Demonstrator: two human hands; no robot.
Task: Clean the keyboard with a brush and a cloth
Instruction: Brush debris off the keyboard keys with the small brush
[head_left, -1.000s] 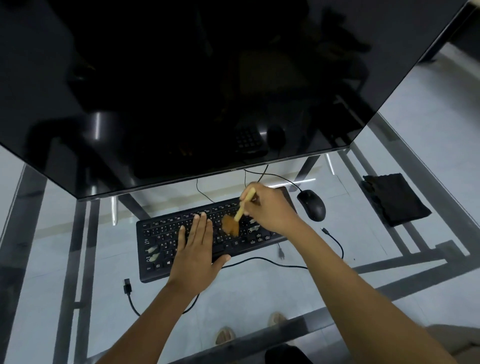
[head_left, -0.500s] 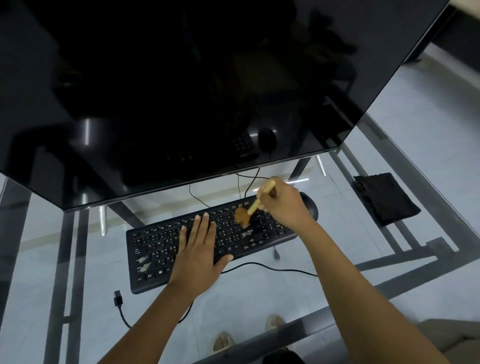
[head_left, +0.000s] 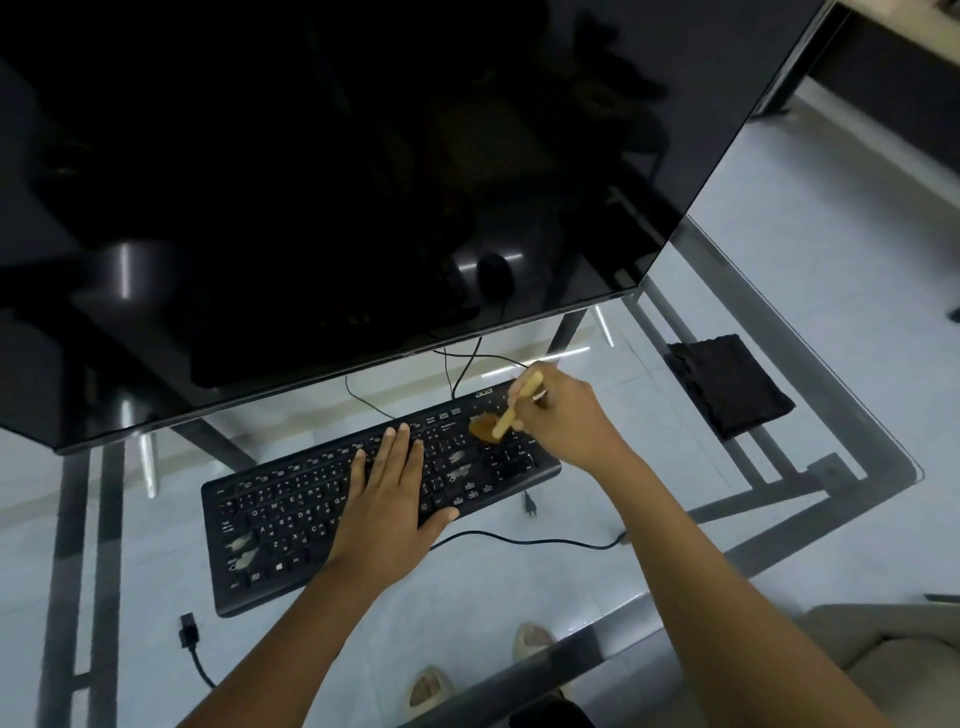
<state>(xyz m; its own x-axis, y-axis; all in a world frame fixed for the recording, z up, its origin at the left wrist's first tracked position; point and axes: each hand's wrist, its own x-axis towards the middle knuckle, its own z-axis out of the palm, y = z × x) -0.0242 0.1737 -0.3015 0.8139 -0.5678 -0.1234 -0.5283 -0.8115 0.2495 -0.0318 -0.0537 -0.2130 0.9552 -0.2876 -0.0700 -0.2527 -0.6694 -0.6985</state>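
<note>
A black keyboard (head_left: 291, 519) lies slanted on the glass table, with pale smudges on some keys at its left end and middle. My left hand (head_left: 387, 499) rests flat on the keys in the middle, fingers straight. My right hand (head_left: 563, 421) grips a small brush (head_left: 511, 408) by its light wooden handle; the brown bristles touch the keys near the keyboard's right end. A folded black cloth (head_left: 727, 384) lies on the table to the right, apart from both hands.
A large dark monitor (head_left: 337, 182) leans over the back of the glass table (head_left: 779, 493). Black cables (head_left: 519, 540) run in front of and behind the keyboard, and a loose plug (head_left: 189, 631) lies at front left. My feet show through the glass below.
My right hand has carried the brush rightward along the keys, from the middle to the right end. My left hand has stayed flat on the keyboard. The mouse is now hidden.
</note>
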